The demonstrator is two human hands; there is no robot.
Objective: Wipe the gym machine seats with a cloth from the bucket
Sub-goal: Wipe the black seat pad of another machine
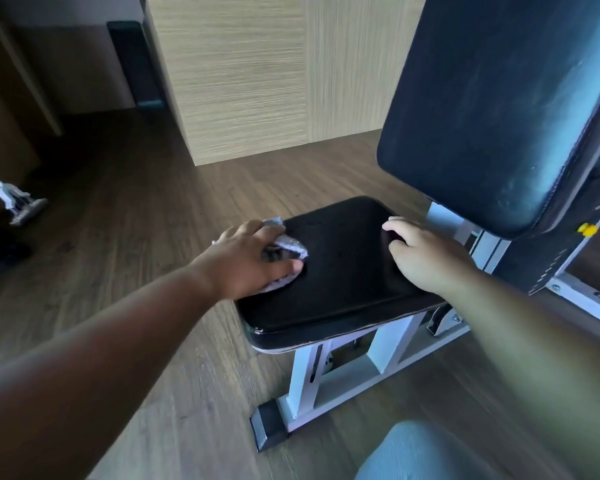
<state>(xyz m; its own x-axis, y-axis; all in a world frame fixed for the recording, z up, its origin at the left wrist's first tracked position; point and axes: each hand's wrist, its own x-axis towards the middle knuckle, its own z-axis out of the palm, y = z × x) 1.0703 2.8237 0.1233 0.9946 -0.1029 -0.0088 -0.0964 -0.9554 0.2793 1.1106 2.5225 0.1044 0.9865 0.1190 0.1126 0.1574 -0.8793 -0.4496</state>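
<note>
We hold the cloth (286,249) in the left hand (248,259), bunched under the palm, with the fingers (293,266) curled round it and pressing it onto the left part of the black seat (343,282). The right hand (426,258) rests on the right part of the seat, just below the backrest (492,109); its fingers are loosely bent, touch the pad and hold nothing.

Risks from this position:
- The cloth is wadded, not spread. We judge that a stroke made like this would cover only a narrow band and could leave streaks.
- The cloth sits close to the seat's left edge. A stroke outward could carry it off the pad and onto the floor (146,209).
- The front corner of the seat shows worn, cracked trim. A dragged cloth may snag there.
- The right hand covers part of the pad. That patch would stay unwiped unless the hand is lifted.

Limits of view:
- No bucket is in view.
- We cannot tell whether the cloth is wet.
- The backrest is cut off at the top and right, and shows pale smears.
- The white frame (305,375) under the seat is partly hidden.
</note>
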